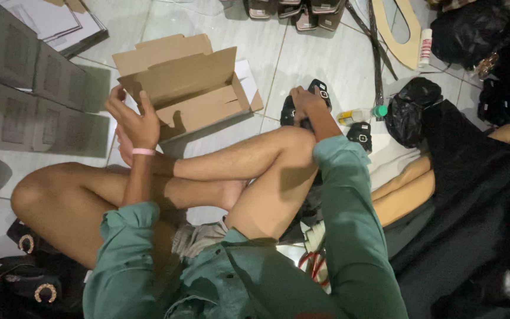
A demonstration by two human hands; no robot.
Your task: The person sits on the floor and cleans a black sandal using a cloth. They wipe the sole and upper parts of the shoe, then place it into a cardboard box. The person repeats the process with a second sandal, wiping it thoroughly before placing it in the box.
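While our left hand (134, 121) grips the cardboard box (187, 82) wall, our right hand (305, 103) clasps a black sandal (320, 94) right of it (glue bottle (358, 115) beside); unfolded box may collapse.

We take the box (193, 88) as our landmark: it lies on the floor ahead of our crossed legs. Our left hand (134, 118) is at its left edge, touching the flap. To the right of the box our right hand (307, 103) rests on a sandal (303, 100), with a small bottle (358, 115) and a second sandal (360, 136) further right, then a bag (411, 109). Left of the box lie flat cardboard sheets (36, 94). Beyond the box, a row of sandals (296, 12)
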